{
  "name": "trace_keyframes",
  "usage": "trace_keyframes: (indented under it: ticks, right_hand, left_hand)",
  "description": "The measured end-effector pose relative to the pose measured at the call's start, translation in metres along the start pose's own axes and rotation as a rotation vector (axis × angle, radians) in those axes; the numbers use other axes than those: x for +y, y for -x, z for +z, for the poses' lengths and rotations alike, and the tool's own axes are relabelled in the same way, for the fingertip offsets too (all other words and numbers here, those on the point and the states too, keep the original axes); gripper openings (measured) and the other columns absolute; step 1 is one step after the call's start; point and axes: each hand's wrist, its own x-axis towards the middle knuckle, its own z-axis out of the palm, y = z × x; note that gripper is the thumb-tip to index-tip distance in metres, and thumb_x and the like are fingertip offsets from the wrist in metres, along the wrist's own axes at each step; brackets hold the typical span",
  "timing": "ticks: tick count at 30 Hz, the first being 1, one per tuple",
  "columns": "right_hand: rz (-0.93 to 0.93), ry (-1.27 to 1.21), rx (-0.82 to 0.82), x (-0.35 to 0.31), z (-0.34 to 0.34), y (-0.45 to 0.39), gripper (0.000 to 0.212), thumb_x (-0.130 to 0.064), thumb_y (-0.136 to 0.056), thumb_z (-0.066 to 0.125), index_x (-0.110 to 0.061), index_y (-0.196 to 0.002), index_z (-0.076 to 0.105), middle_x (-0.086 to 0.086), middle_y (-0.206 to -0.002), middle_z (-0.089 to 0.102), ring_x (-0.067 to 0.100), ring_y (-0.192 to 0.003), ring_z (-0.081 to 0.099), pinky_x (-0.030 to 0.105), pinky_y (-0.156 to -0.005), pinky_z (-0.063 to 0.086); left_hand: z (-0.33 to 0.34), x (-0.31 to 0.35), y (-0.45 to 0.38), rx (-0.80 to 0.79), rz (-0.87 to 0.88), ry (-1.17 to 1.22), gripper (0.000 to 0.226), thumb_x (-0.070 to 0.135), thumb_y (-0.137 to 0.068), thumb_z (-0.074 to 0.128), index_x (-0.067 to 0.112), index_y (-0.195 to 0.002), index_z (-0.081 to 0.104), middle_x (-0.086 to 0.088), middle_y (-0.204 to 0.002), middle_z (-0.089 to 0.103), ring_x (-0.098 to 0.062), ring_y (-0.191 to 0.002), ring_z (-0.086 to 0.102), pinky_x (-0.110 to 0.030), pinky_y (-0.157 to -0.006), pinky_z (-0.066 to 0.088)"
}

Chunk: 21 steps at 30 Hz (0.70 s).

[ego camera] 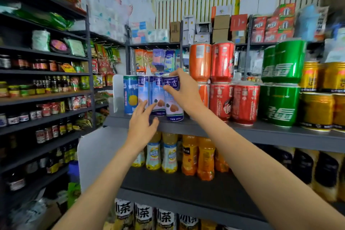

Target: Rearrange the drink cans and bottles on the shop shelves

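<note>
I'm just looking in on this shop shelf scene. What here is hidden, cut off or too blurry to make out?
Head view only:
- Can with the purple band: the right hand grips it and covers its right side and part of the label.
- Blue-and-white cans: lower labels hidden behind the left hand fingers.
- Gold cans: row cut off by the right edge.
- Tea bottles: bottoms cut off by the lower edge.
- Jars on the left shelves: labels too small and blurred.

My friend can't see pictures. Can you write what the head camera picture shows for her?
At a shop shelf, the right hand grips a purple-topped can near its top, while the left hand reaches open-fingered toward the matching cans beside it. Red cans and green cans stand stacked to the right.
</note>
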Motion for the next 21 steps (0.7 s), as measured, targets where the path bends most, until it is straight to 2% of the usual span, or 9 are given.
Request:
trace_keyframes:
  ticks: [2,5,8,10,12,14,17,19,21]
  right_hand:
    - [0.004,0.147,0.009,0.004,0.019,-0.01,0.036,-0.021,-0.09,0.061,-0.005,-0.12,0.047,0.014,-0.124,0.045,0.024,-0.103,0.051,0.018,-0.08,0.033]
    - [-0.049,0.505,-0.006,0.012,0.031,-0.015,0.048,-0.017,-0.088,0.064,0.001,-0.128,0.043,0.024,-0.14,0.032,0.036,-0.119,0.046,0.035,-0.091,0.045]
    - [-0.173,0.785,-0.007,0.026,0.032,-0.007,0.074,-0.006,-0.054,0.089,0.003,-0.119,0.056,0.031,-0.127,0.05,0.045,-0.115,0.053,0.045,-0.088,0.05]
    - [-0.203,0.929,0.006,0.034,0.034,0.005,0.078,-0.011,-0.044,0.092,-0.002,-0.115,0.062,0.028,-0.127,0.053,0.044,-0.117,0.053,0.043,-0.087,0.051]
    - [-0.185,0.946,0.0,0.035,0.037,0.017,0.075,-0.01,-0.045,0.092,-0.005,-0.115,0.063,0.025,-0.134,0.049,0.042,-0.121,0.05,0.038,-0.081,0.054]
    - [-0.139,0.939,-0.006,0.036,0.04,0.027,0.072,-0.006,-0.046,0.091,-0.005,-0.113,0.064,0.023,-0.135,0.049,0.041,-0.118,0.052,0.032,-0.065,0.057]
    - [-0.085,0.946,-0.004,0.035,0.039,0.033,0.067,-0.001,-0.048,0.087,-0.007,-0.111,0.064,0.018,-0.132,0.052,0.034,-0.104,0.051,0.026,-0.041,0.049]
    - [-0.046,0.964,-0.025,0.035,0.039,0.034,0.065,0.0,-0.044,0.088,-0.005,-0.105,0.067,0.018,-0.125,0.057,0.033,-0.094,0.06,0.026,-0.039,0.047]
    - [-0.031,0.966,-0.053,0.035,0.04,0.035,0.052,0.0,-0.04,0.088,-0.004,-0.088,0.068,0.019,-0.118,0.061,0.033,-0.086,0.064,0.027,-0.041,0.048]
  left_hand:
    - [0.002,-0.011,-0.011,-0.019,-0.002,-0.046,0.052,0.021,-0.095,0.049,0.02,-0.144,0.032,-0.007,-0.156,0.015,-0.021,-0.145,0.004,-0.036,-0.115,0.009]
    - [0.003,-0.021,-0.027,0.028,-0.065,-0.097,0.057,0.028,-0.095,0.048,0.029,-0.146,0.023,-0.006,-0.158,0.001,-0.026,-0.144,-0.008,-0.043,-0.115,0.005]
    - [0.002,-0.029,-0.043,0.041,-0.167,0.019,0.061,0.03,-0.094,0.05,0.039,-0.145,0.018,-0.01,-0.157,-0.006,-0.035,-0.142,-0.013,-0.051,-0.112,0.006]
    - [0.004,-0.032,-0.05,0.012,-0.175,0.044,0.062,0.032,-0.094,0.051,0.041,-0.145,0.017,-0.01,-0.156,-0.01,-0.038,-0.141,-0.012,-0.052,-0.112,0.008]
    - [0.011,-0.029,-0.053,-0.007,-0.159,-0.011,0.06,0.036,-0.094,0.048,0.039,-0.146,0.018,-0.007,-0.157,-0.01,-0.038,-0.141,-0.011,-0.052,-0.112,0.009]
    - [0.019,-0.025,-0.051,0.014,-0.138,-0.09,0.058,0.037,-0.095,0.046,0.036,-0.147,0.019,-0.007,-0.157,-0.004,-0.035,-0.142,-0.007,-0.051,-0.112,0.012]
    - [0.024,-0.023,-0.048,0.055,-0.115,-0.084,0.061,0.034,-0.094,0.048,0.032,-0.147,0.02,-0.014,-0.155,0.005,-0.033,-0.142,0.007,-0.046,-0.11,0.02]
    - [0.023,-0.026,-0.05,0.064,-0.101,-0.051,0.062,0.032,-0.091,0.052,0.031,-0.146,0.024,-0.016,-0.153,0.01,-0.033,-0.139,0.014,-0.044,-0.109,0.024]
    - [0.023,-0.029,-0.05,0.076,-0.082,-0.036,0.061,0.031,-0.089,0.055,0.032,-0.144,0.029,-0.014,-0.151,0.015,-0.033,-0.136,0.02,-0.045,-0.106,0.027]
